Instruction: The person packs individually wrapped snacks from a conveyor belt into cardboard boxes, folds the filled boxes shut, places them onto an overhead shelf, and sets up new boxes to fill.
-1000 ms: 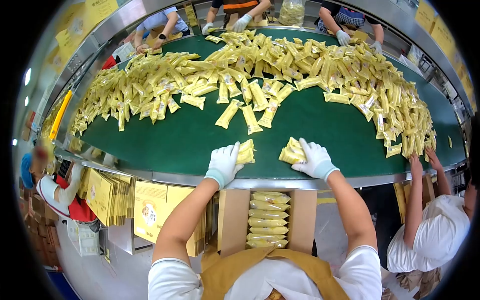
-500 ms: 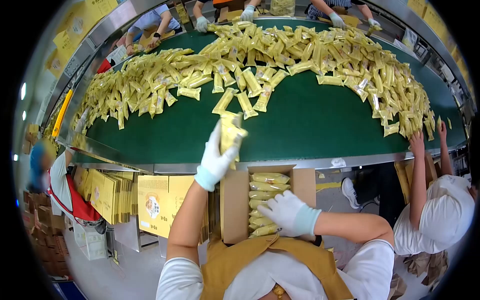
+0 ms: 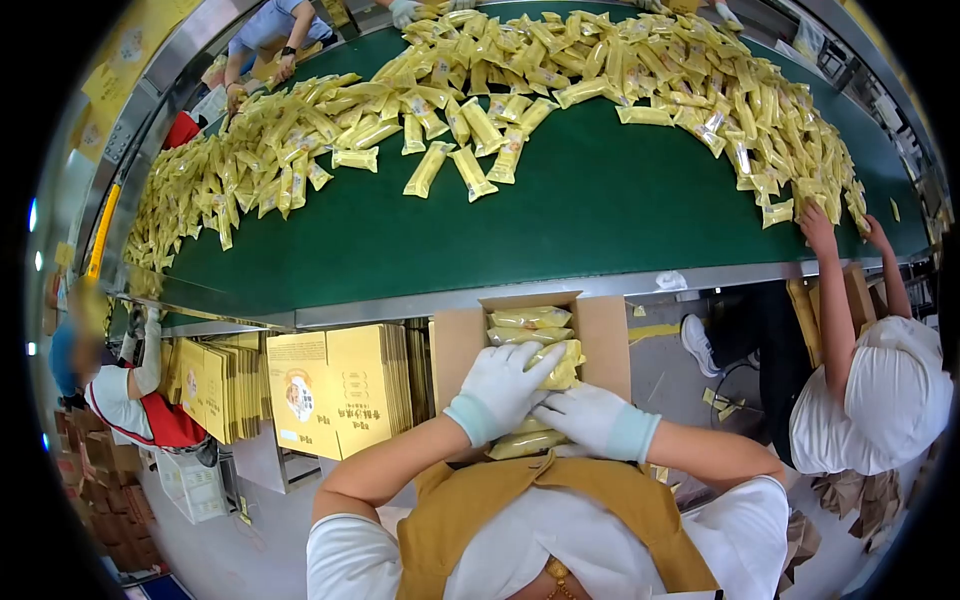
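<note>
Packets [image 3: 530,318] lie long-axis crosswise in the carton [image 3: 607,345], left hand [image 3: 502,390] grasping another [image 3: 567,368]; whether right hand [image 3: 585,418] grips, I cannot tell.

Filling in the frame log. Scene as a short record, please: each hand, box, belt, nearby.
left hand: gloved, touching a yellow packet at the box; grip unclear
right hand: gloved, at the box beside the left; fingertips partly hidden
box: open, row of packets inside, partly covered
belt: green, packet pile toward far side
nearby: yellow cartons left of box; co-worker at right
</note>
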`<state>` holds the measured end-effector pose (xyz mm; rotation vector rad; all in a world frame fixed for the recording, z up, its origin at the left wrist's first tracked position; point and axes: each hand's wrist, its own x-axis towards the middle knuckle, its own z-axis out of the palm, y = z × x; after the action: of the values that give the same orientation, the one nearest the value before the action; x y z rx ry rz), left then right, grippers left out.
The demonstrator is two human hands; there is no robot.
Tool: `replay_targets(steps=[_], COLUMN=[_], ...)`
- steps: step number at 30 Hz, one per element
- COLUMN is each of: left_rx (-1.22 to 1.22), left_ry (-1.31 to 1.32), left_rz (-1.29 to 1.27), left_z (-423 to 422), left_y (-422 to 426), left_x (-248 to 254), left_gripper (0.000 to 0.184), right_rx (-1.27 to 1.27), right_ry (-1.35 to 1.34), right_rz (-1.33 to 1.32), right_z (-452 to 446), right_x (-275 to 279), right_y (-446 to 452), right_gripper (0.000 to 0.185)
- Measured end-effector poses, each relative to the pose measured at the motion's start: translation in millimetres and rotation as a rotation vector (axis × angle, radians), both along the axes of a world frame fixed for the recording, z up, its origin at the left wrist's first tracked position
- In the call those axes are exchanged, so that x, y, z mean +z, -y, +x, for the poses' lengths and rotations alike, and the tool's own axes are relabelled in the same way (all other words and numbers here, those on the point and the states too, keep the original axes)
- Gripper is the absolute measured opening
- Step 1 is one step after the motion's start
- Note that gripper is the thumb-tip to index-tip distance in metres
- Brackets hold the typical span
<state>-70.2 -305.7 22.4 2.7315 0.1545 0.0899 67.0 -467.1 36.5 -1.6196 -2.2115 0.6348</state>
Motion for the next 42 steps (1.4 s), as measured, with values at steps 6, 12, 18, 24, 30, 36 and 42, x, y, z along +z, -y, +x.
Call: replay_targets(steps=[6,12,18,24,30,36,42], left_rx=[-0.08,-0.139,-0.136,0.363,0.688,0.308,0.319], left_ry=[-0.267,-0.359,-0.194,0.587,0.396,0.039,0.437], left_rz=[0.052,0.184,-0.006,-0.431,-0.745,-1.183,-1.198], left_z=[-0.7,6.2,-0.3,-57.9,-82.6,-29.0,2.1], left_y=[6.2,21.0,14.2,-12.6,-53.5,4.1,-36.1], left_x=[8.6,13.4,14.3,22.9,-76.9,-80.0,-77.8], left_gripper=[0.077,0.115,0.106,0.064,0.034,0.118,0.134], right_rx=[-0.132,-0.776,-0.806,-0.588,-0.932,-1.148,-0.959], right_ry=[0.23,0.132,-0.027,-0.007,-0.05,0.03,-0.142], right_rz=[-0.207,0.56,-0.369,0.349,0.673,0.219,0.366], right_z=[13.0,61.3,82.3,63.3,79.5,113.2,126.3], right_x=[41.6,3.6,-34.8,6.9,29.4,0.9,33.2], right_y=[5.1,-46.3,-91.6,-34.6,-12.7,-10.0,-12.0], right_gripper=[0.03,0.04,0.056,0.018,0.019,0.035,0.042])
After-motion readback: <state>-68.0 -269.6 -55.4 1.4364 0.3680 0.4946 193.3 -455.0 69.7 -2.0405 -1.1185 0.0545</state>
